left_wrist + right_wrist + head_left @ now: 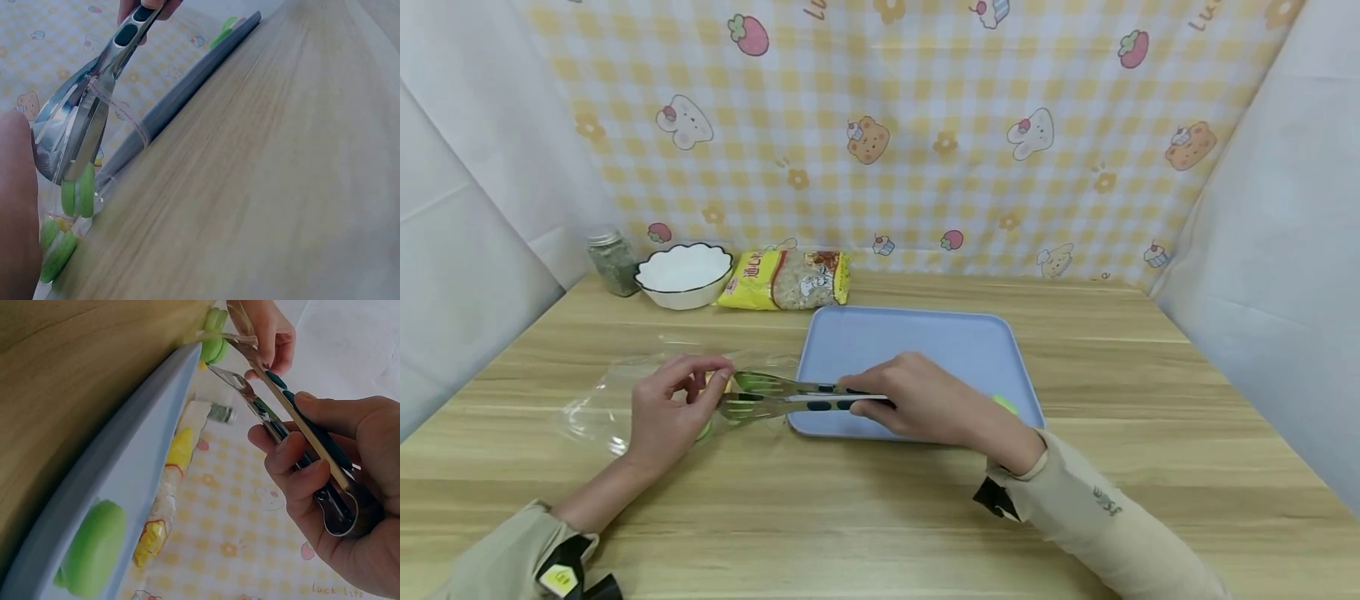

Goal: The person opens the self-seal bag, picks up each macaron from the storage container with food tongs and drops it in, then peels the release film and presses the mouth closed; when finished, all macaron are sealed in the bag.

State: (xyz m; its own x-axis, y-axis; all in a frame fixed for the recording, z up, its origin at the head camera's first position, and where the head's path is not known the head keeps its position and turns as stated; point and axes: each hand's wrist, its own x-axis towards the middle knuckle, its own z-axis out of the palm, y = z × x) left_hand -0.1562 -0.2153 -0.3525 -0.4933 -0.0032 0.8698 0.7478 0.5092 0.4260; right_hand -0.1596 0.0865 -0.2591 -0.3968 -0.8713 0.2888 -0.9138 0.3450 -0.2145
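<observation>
Tongs [820,406] pointed left across the tray's [910,333] left edge, toward green macarons [67,199].
Your right hand [917,400] gripped them; your left hand [668,412], nearer the macarons, pinched the bag [591,412].

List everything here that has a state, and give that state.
Tongs: spread apart, gripped by right hand
Clear bag: open, edge pinched by left hand
Tray: lying flat
Green macaron: on the tray
Jar: lid on
Bowl: upright
Yellow packet: lying down; seal unclear
</observation>
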